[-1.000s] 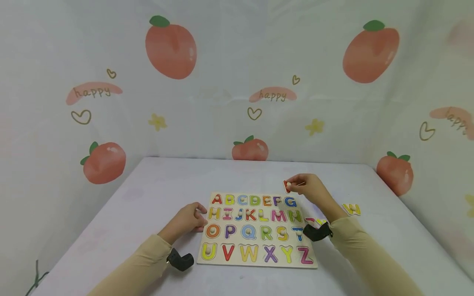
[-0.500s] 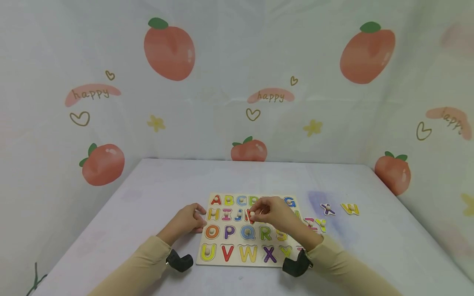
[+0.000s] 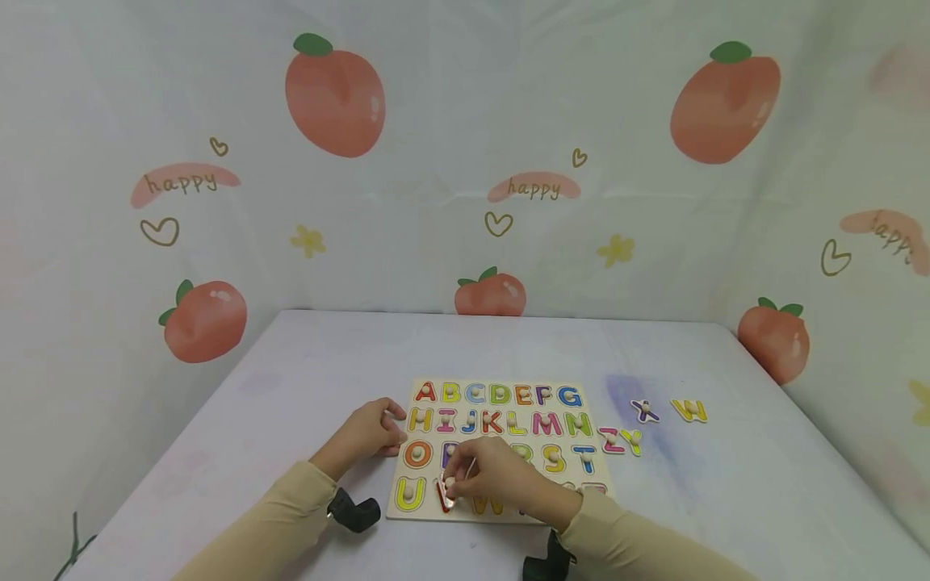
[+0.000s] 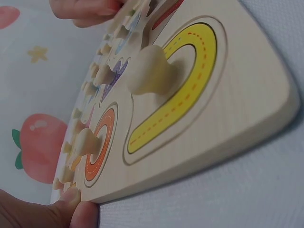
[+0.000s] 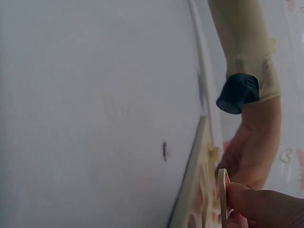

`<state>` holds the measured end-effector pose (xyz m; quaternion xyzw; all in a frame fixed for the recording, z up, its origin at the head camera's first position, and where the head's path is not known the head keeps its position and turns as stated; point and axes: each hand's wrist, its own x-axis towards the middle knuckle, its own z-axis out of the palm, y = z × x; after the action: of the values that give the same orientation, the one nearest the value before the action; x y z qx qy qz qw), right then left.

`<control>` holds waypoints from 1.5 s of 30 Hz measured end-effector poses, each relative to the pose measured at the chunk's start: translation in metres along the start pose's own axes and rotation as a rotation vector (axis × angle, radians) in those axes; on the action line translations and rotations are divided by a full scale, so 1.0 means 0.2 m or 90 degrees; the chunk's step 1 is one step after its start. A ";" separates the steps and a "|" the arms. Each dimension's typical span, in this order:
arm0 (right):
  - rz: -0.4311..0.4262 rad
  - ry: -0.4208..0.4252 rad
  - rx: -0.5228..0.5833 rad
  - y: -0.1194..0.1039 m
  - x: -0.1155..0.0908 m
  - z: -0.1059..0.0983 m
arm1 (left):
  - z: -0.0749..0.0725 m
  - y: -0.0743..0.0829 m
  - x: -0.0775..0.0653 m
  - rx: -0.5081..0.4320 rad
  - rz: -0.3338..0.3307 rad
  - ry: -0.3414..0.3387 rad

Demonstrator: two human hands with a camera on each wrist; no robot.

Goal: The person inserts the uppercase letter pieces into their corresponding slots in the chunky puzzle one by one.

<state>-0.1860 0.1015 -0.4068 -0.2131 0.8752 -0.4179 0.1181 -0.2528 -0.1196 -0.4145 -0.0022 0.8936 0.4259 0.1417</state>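
Observation:
My right hand (image 3: 494,472) pinches a red letter V puzzle piece (image 3: 444,493) by its knob. The piece is tilted over the V recess in the bottom row of the wooden alphabet board (image 3: 429,518). In the right wrist view the piece (image 5: 223,190) shows edge-on at the fingertips. My left hand (image 3: 366,432) rests at the board's left edge, with fingertips touching it. The left wrist view shows those fingers (image 4: 71,195) by the edge, near the orange O (image 4: 100,147) and the yellow U (image 4: 199,61). Several bottom-row recesses are partly hidden behind my right hand.
Loose letter pieces lie right of the board: a pink Z (image 3: 612,440), a yellow Y (image 3: 632,441), a purple X (image 3: 644,411) and a yellow W (image 3: 689,410). A white cloth (image 3: 349,347) covers the table, and a printed curtain (image 3: 436,121) hangs behind it.
My right hand has carried the red V from beyond the board's far right corner, across the board, down to the bottom row. The left hand has stayed at the left edge.

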 end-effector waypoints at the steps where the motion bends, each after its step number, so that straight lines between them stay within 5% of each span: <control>1: 0.000 -0.002 0.001 0.00 0.00 0.01 | 0.00 0.00 0.00 -0.002 0.002 -0.001; 32: 0.015 -0.025 0.031 0.00 0.01 0.05 | 0.00 0.00 0.00 0.000 0.002 -0.006; 38: 0.023 0.002 0.010 -0.02 -0.01 -0.05 | 0.00 0.00 0.00 -0.005 0.000 -0.006; 45: 0.022 0.090 0.013 0.00 -0.08 -0.30 | 0.00 0.00 0.00 0.003 0.003 -0.006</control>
<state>-0.1952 0.1495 -0.3687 -0.1666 0.8805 -0.4389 0.0659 -0.2528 -0.1201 -0.4135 0.0025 0.8938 0.4245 0.1448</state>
